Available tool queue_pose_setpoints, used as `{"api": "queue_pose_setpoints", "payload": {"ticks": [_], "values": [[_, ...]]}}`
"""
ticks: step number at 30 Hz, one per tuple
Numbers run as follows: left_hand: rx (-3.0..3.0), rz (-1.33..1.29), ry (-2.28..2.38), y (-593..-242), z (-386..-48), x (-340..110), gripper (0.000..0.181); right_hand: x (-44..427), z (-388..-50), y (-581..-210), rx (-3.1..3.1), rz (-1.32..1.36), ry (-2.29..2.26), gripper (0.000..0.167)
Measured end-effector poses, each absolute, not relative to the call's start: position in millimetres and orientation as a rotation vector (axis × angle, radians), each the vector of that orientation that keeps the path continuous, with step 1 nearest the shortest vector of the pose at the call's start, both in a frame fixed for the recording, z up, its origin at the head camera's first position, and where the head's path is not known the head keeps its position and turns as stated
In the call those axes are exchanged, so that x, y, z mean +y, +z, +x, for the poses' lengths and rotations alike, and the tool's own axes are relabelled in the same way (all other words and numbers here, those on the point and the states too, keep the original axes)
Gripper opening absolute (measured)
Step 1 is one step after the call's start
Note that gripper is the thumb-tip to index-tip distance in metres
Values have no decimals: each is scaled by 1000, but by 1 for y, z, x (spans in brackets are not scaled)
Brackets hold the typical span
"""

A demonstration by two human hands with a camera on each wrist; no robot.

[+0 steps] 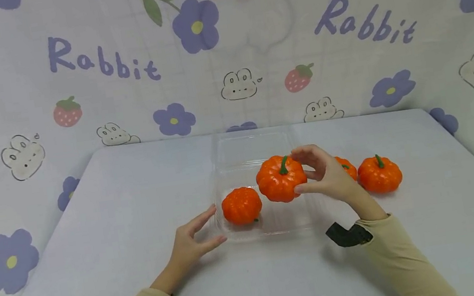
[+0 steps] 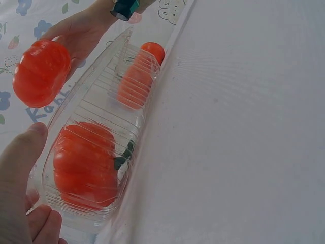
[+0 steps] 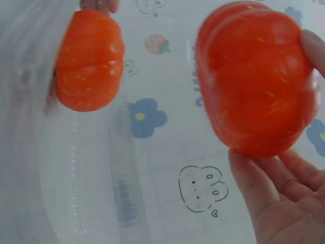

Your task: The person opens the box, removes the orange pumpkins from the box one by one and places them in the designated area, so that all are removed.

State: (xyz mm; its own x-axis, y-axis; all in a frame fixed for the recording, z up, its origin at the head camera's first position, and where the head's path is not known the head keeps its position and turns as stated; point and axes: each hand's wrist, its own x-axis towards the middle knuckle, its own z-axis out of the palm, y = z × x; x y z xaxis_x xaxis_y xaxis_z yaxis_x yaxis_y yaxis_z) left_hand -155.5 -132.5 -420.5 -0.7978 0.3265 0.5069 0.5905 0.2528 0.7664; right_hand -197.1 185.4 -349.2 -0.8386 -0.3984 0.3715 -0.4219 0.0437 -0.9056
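Observation:
My right hand (image 1: pixel 324 173) grips an orange toy pumpkin with a green stem (image 1: pixel 281 179), raised above the right part of a clear plastic clamshell box (image 1: pixel 286 222). Fingers and thumb press its sides, as the right wrist view also shows. Inside the box's left part lies a second pumpkin (image 1: pixel 241 206), tipped so its stem (image 2: pixel 124 156) points toward the near side. At the box's left end is my left hand (image 1: pixel 189 243), thumb and fingers spread apart, with fingertips at the wall.
Right of the box another pumpkin (image 1: pixel 379 174) sits on the white table (image 1: pixel 134 193). One more pumpkin (image 1: pixel 347 167) is partly hidden behind my right hand. The box's lid (image 1: pixel 255 146) lies folded back toward a printed cloth backdrop (image 1: pixel 191 83).

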Motion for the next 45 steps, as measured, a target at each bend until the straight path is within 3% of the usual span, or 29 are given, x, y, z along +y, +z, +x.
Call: {"api": "queue_pose_setpoints", "payload": {"ticks": [7, 15, 45], "values": [[-2269, -864, -1561, -420, -154, -132, 57, 193, -195, -346, -2316, 893, 1901, 58], [-2286, -844, -1589, -416, -155, -131, 57, 207, -187, -348, -2408, 709, 1825, 52], [-2277, -862, -1563, -414, -159, -134, 56, 277, -148, -367, -2568, 395, 1594, 51]]}}
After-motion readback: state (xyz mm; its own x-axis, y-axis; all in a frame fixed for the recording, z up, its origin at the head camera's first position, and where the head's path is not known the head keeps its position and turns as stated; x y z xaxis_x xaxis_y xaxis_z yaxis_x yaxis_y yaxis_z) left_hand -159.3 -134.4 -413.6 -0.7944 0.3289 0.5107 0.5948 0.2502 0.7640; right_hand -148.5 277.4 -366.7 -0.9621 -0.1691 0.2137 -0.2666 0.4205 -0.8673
